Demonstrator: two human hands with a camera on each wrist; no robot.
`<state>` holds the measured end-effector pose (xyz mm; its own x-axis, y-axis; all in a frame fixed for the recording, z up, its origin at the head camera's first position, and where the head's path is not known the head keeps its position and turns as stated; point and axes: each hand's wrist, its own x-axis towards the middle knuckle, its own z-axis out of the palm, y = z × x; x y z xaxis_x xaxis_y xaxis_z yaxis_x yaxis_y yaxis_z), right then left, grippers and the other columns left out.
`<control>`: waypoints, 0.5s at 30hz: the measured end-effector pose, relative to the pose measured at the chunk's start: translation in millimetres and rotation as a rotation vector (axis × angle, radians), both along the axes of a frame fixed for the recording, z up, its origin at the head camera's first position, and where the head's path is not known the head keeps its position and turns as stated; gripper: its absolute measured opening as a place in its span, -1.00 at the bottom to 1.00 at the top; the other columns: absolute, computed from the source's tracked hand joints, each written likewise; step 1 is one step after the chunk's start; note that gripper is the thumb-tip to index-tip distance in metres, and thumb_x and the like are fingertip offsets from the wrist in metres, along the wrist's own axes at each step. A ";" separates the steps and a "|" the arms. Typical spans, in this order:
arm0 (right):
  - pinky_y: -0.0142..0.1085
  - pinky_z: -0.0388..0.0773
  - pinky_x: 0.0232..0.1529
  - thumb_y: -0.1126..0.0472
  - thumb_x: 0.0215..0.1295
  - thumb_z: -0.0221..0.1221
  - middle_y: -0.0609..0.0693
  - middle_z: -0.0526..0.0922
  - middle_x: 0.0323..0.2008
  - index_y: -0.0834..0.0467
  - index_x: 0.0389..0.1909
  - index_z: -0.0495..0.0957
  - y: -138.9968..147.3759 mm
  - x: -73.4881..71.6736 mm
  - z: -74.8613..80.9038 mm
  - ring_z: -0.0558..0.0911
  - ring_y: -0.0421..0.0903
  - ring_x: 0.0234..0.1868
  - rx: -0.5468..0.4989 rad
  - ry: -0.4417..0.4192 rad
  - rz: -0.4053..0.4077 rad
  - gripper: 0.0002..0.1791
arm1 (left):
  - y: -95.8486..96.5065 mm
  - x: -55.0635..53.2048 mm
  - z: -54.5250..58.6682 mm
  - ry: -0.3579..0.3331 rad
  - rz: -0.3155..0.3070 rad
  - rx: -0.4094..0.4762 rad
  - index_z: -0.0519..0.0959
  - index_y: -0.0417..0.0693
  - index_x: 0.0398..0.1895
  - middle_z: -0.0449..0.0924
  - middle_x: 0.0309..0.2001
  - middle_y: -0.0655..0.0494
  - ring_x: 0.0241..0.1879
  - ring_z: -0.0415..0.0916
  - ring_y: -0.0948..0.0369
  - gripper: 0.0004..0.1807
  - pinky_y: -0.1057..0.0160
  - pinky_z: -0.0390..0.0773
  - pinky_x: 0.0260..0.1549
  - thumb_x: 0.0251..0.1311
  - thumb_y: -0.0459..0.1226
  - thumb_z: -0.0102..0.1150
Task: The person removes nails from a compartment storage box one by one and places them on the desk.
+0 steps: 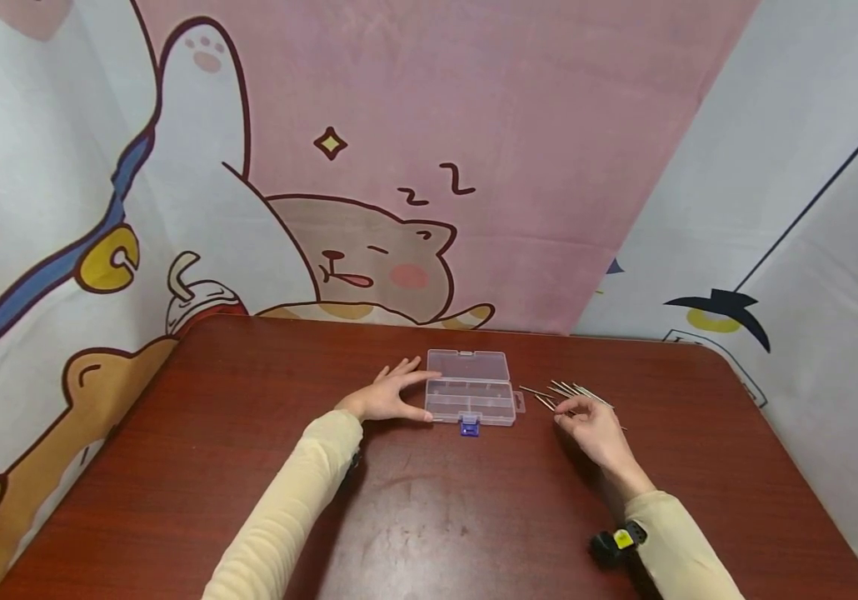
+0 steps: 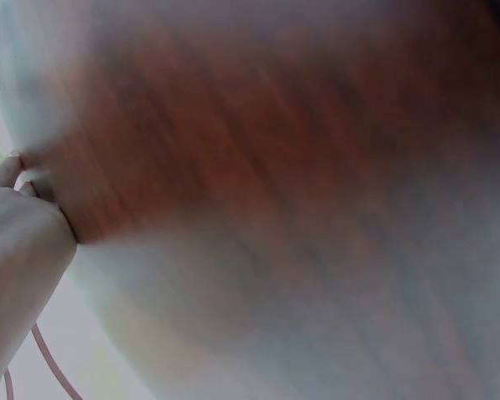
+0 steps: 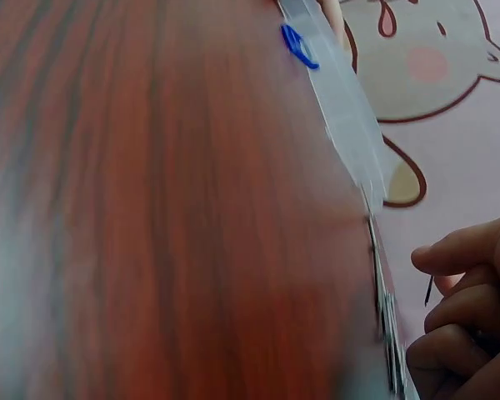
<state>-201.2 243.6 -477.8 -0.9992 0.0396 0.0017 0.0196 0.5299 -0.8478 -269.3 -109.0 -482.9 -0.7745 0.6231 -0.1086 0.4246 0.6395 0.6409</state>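
Note:
A clear plastic compartment box (image 1: 470, 402) lies on the table with its lid folded back and a blue latch (image 1: 470, 426) at its front. My left hand (image 1: 387, 398) is at the box's left side, fingers spread, with thumb and index fingertips right at its edge. To the right of the box, my right hand (image 1: 596, 433) pinches a thin metal rod (image 3: 429, 290) between thumb and finger. Beneath and beyond that hand lie several more slender metal rods (image 1: 564, 387) in a loose pile. The left wrist view shows mostly blurred tabletop and part of the left hand (image 2: 21, 242).
The reddish-brown wooden table (image 1: 429, 517) ends at a back edge close behind the box. A cartoon-printed cloth (image 1: 519, 167) hangs behind it and along both sides. A clear hang tab (image 1: 519, 402) sticks out from the box's right side.

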 end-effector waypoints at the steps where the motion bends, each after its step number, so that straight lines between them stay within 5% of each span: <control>1: -0.36 0.26 -0.56 0.38 0.18 0.22 -0.06 0.50 -0.66 0.36 -0.25 0.55 4.0 1.3 0.2 0.33 -0.25 -0.63 0.010 -0.003 -0.010 -0.85 | 0.4 -0.2 0.1 0.000 0.000 -0.003 0.22 0.15 0.47 -0.19 0.51 -0.19 0.48 -0.35 -0.10 -0.15 -0.21 -0.36 0.32 0.11 0.04 0.34; 15: -0.36 0.40 -0.42 0.35 0.26 0.19 0.09 0.68 -0.44 0.40 -0.15 0.57 44.2 9.0 -1.7 0.52 -0.21 -0.46 0.041 -0.046 -0.077 -0.79 | 0.1 -2.0 -0.7 -0.012 0.004 -0.015 0.22 0.20 0.47 -0.20 0.52 -0.16 0.48 -0.36 -0.06 -0.14 -0.19 -0.37 0.32 0.10 0.06 0.34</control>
